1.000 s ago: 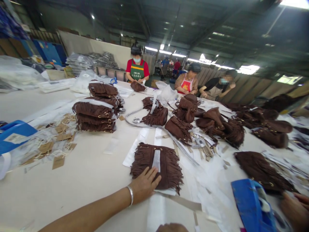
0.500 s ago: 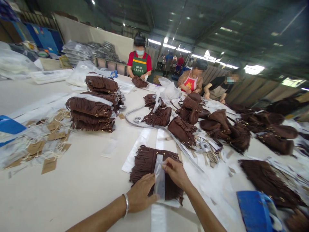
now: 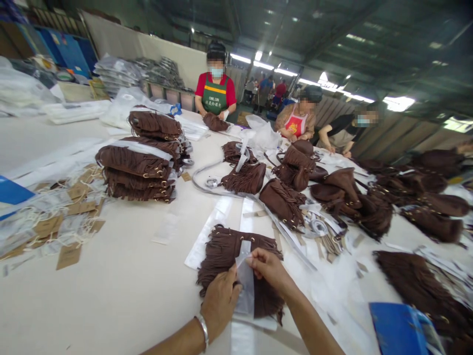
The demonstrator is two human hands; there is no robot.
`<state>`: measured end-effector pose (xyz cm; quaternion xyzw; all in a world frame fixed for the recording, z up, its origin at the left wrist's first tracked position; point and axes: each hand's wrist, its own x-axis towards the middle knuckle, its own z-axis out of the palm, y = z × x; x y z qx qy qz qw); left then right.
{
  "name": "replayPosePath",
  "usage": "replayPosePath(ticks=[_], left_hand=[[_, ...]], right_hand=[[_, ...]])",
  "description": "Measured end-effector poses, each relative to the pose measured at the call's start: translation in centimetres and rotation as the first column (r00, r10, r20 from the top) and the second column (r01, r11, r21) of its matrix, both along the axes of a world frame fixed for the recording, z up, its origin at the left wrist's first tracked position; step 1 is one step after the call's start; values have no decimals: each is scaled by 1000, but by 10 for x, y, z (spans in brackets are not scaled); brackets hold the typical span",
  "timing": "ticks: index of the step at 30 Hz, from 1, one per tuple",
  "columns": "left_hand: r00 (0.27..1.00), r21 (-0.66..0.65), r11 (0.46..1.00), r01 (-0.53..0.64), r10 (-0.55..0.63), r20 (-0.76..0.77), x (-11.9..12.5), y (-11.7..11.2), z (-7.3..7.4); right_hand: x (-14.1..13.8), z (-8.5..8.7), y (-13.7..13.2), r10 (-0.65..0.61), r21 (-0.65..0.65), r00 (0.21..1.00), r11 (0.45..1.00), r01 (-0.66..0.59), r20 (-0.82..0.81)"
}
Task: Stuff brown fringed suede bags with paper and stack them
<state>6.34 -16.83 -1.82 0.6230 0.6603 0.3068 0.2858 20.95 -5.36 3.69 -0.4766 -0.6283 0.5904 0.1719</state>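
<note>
A dark brown fringed bag (image 3: 218,251) lies flat on the table before me, its row of gold eyelets at the far edge. Across its middle runs a clear plastic strip (image 3: 247,291). My left hand (image 3: 220,298), with a silver bangle at the wrist, rests over the bag's near left part, fingers curled and fingertips at the strip's left edge. My right hand (image 3: 269,268) pinches the strip's upper part between thumb and forefinger. A pale fold of the plastic stretches between both hands' fingertips. White strips (image 3: 242,340) lie under the bag.
Stacked brown fringed bags (image 3: 135,162) stand at the left, near brown cardboard tags (image 3: 70,254) with strings. More brown bags (image 3: 283,202) and rolled straps spread to the right. A blue object (image 3: 397,328) lies at the lower right. Co-workers (image 3: 216,96) handle bags across the table.
My left hand has moved up along the strip, its fingers now more curled by the right fingertips. A fold of plastic has been lifted between the hands.
</note>
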Motion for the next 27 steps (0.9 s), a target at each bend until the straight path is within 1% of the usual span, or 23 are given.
replayPosePath(ticks=[3,6,10,14,18,23,25,27], left_hand=[[999,30,999,-37,35,37,2,0,-2],[996,82,995,-58,52,70,5,-2,-2],[997,154,985,-74,69,37,9,-5,-3],[995,189,980,-61,75,-69,10,-4,-2],[982,203,978,-39,75,-171,8,-2,0],[955,269,963,4,77,-288,9,0,4],[943,268,962,41,51,-329,9,1,6],[927,250,962,105,-4,-374,7,5,8]], right_hand=[[0,-8,2,-48,132,994,991,34,103],[0,-14,2,-102,299,973,953,36,207],[-3,-10,0,-131,403,942,915,-5,310],[-7,-5,-4,-167,503,920,864,-36,353],[-11,-8,-7,-211,557,907,830,-32,365],[-14,-11,-10,-254,574,881,818,-23,398],[-16,-11,-11,-274,589,869,808,-25,413],[-17,-12,-11,-293,597,856,802,-22,425]])
